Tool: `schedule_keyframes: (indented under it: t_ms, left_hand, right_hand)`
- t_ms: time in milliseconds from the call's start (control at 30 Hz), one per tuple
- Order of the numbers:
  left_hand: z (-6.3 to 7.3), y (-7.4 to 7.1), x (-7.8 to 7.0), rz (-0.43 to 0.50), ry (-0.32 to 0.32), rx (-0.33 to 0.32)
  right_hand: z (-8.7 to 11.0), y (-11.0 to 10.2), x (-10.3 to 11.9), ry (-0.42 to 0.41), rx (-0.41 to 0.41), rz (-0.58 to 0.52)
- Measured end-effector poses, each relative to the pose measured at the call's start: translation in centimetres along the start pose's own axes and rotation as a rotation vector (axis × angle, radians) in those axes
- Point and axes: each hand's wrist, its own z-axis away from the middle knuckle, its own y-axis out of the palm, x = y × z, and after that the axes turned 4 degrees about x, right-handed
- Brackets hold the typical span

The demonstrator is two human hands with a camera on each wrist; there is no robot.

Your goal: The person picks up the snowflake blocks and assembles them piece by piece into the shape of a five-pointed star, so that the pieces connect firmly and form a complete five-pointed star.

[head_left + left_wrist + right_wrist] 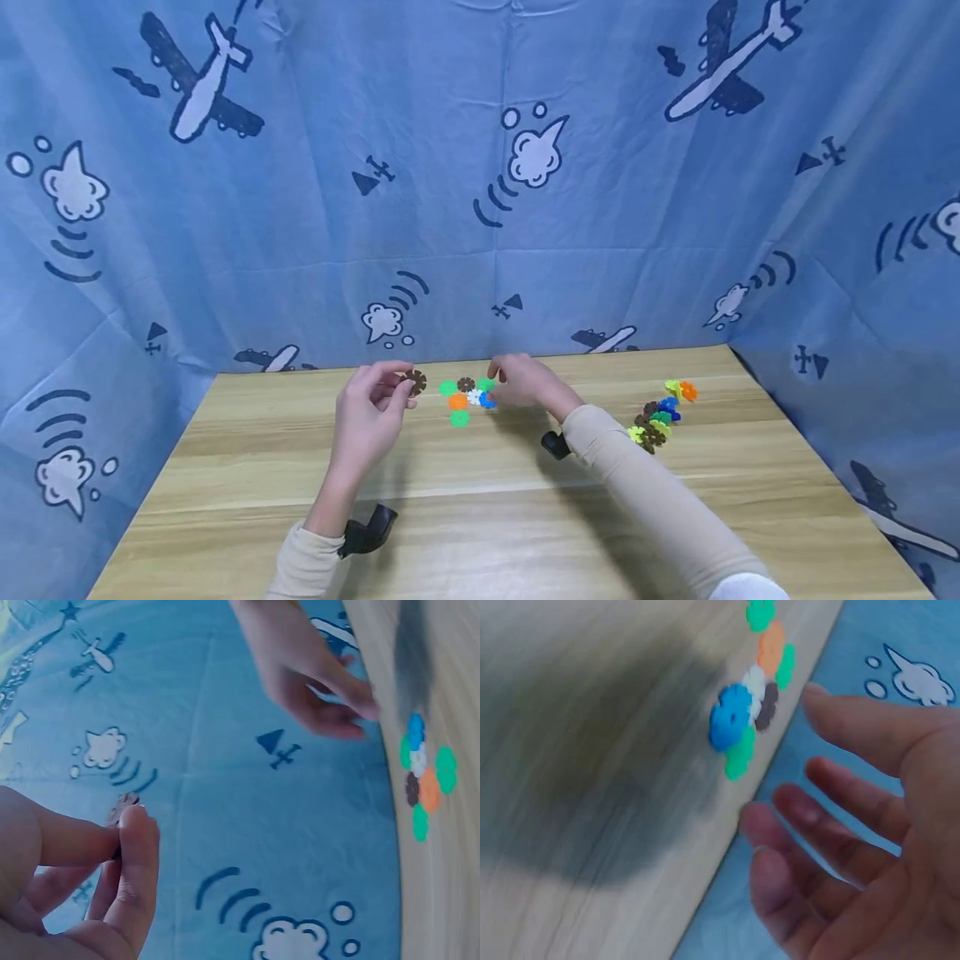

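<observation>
My left hand [372,410] pinches a brown notched plastic disc [417,382] between thumb and forefinger, above the table. In the left wrist view the fingers partly hide this disc. To its right on the table lies a group of notched discs: an orange disc [458,402], a white disc [474,397], a blue disc [487,402], a brown disc [467,384] and several green discs [459,418]. My right hand [527,382] hovers just right of this group, fingers loosely bent and apart. The right wrist view shows nothing held in it, the blue disc [730,718] being close by.
On the right of the wooden table [480,517] lies a loose pile of yellow, brown, green, blue and orange discs [651,421]. A blue curtain [450,208] with airplane prints hangs behind the back edge and at both sides. Each wrist carries a black device [367,533].
</observation>
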Motion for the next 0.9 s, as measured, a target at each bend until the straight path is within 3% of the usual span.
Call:
schedule_keyframes:
  t_ms: [267, 467, 667, 900]
  left_hand:
    - [0.5, 0.7, -0.8, 0.031, -0.076, 0.016]
    - [0.6, 1.3, -0.6, 0.098, -0.108, 0.068]
    - [0.5, 1.6, -0.8, 0.100, -0.078, 0.087]
    - [0.3, 2.1, -1.4, 0.039, -0.018, 0.109]
  right_hand:
    - [-1.7, 1.8, 0.1, 0.120, 0.096, 0.039]
    - [-2.0, 3.3, -0.8, 0.129, 0.045, -0.014]
    - [-0.9, 2.9, -1.1, -0.004, -0.117, -0.178]
    - [3.2, -0.8, 1.2, -0.296, -0.424, -0.308]
